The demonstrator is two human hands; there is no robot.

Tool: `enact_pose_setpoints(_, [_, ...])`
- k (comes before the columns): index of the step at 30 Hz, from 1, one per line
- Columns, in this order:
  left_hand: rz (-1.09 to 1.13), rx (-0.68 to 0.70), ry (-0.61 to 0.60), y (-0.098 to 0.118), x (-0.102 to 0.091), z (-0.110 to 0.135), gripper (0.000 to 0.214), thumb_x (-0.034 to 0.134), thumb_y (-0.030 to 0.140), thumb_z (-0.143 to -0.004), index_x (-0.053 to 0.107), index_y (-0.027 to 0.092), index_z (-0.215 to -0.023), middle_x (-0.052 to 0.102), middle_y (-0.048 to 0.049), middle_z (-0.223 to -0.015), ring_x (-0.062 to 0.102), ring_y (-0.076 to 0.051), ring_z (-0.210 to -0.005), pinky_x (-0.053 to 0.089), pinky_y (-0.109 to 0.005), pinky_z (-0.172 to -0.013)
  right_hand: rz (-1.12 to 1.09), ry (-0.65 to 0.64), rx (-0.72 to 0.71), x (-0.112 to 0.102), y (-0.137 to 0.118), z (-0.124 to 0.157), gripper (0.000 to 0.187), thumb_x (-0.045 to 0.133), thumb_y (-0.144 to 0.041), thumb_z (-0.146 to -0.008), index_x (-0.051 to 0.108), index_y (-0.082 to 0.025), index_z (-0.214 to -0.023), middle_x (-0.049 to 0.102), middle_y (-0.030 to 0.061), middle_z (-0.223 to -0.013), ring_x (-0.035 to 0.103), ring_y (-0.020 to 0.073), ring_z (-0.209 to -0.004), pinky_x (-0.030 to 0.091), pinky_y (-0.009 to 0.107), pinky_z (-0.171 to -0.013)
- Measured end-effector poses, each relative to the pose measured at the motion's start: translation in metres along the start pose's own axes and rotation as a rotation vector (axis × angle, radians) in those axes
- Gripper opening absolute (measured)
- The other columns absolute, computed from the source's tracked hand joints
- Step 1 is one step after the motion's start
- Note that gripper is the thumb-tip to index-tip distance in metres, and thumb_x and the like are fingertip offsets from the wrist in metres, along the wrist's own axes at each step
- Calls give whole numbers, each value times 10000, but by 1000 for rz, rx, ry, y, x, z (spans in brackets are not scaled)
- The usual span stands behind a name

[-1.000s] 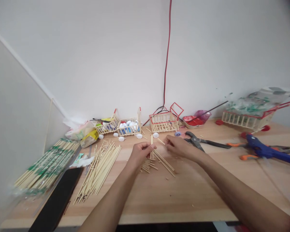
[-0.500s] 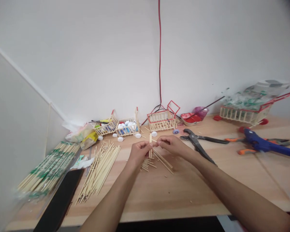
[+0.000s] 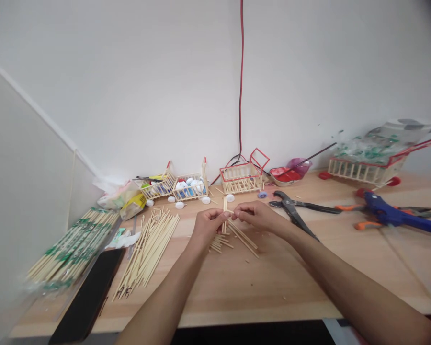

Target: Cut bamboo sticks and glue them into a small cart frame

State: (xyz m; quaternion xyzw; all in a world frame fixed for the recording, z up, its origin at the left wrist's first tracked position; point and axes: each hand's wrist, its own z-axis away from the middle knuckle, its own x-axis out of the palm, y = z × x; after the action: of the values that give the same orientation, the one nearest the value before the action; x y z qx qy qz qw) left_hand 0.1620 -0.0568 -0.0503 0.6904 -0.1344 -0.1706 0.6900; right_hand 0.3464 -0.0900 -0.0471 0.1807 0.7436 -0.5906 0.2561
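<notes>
My left hand (image 3: 210,224) pinches a pair of short wooden sticks (image 3: 225,205) that stand upright side by side above the table. From the right, my right hand (image 3: 249,214) holds a short crosswise stick (image 3: 230,212) between thumb and fingertips, its end against or very near the pair. Whether the pieces are joined cannot be made out. Just under both hands lie a few long sticks (image 3: 244,238) and a small heap of cut short sticks (image 3: 221,243).
Loose sticks (image 3: 149,254), packaged sticks (image 3: 73,249) and a black phone (image 3: 88,297) lie left. Small stick carts (image 3: 240,179) line the wall. Pliers (image 3: 294,211), a blue glue gun (image 3: 391,211) and a larger cart (image 3: 362,170) are right. A red paint dish (image 3: 284,176) sits behind.
The crosswise stick in my right hand has tilted slightly against the upright pair. Both hands stay almost in place; the whole view has shifted a little.
</notes>
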Motion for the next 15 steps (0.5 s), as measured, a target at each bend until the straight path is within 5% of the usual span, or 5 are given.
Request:
enact_pose_setpoints(9, [-158,76,47,-2,0,-10,360,680,499,-695,669,140,-672,453,55,-465,378,-79,-438,267,-215,-461,75,216,51,-10,19,-6,280,450,-281,-817,697,-152,-794,680,37,-752,574,161,-686,389,251,-625])
enact_pose_setpoints(15, [-632,121,-101,11,15,-24,262,626,310,-741,589,154,-533,457,35,-468,421,-108,-492,271,-234,-513,119,388,62,-18,23,-6,284,449,-311,-834,679,-146,-821,672,47,-766,569,172,-722,383,259,-662])
